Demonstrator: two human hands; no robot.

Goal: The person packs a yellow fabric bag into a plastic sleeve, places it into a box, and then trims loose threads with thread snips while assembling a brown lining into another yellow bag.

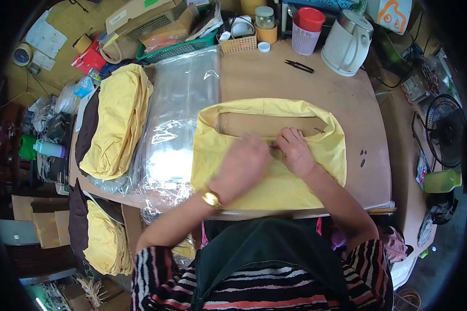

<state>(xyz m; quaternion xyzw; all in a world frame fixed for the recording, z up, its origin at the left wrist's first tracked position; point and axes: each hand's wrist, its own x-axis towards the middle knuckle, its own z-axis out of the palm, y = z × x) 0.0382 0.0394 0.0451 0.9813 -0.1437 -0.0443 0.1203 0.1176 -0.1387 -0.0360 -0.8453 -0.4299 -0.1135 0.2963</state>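
Working the bag point(296, 196) imo: right hand point(294, 152) is pinching it mid-frame, left hand point(244, 163) is blurring, fingers unreadable, next move probably needing steadiness

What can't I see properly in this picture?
All in the head view:
Left hand: its fingers are blurred.
Small dark thing beside the right hand: too small to name, fingers crowding it.
Tabletop beneath the yellow cloth: covered by the cloth.
Wall paper: any writing is too small.
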